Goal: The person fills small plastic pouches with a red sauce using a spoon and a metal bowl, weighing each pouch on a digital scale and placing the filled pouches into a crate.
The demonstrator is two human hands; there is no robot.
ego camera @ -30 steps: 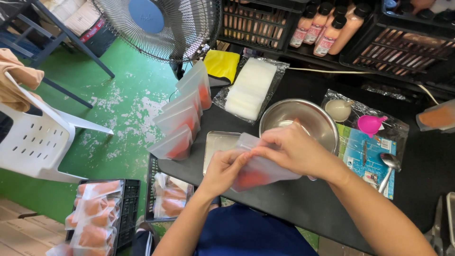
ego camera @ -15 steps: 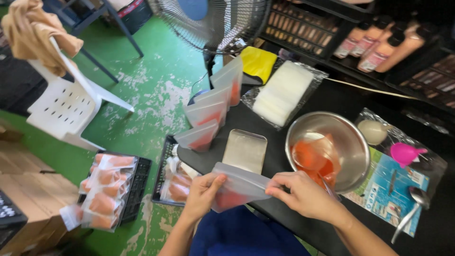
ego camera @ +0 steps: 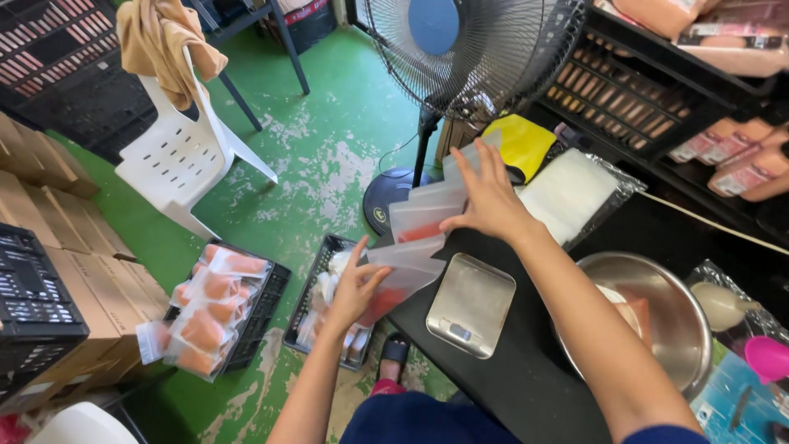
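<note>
Pouches stand in a row along the desk edge. My right hand rests open on the far pouches; my left hand pinches the nearest one. I note a scale just right of it.

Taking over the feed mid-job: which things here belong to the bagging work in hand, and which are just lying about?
In the job:
left hand on a filled clear bag
right hand on the row of filled bags
small scale
steel bowl
stack of empty bags
floor crate of filled bags

Lying about:
fan
white chair
pink funnel
</note>
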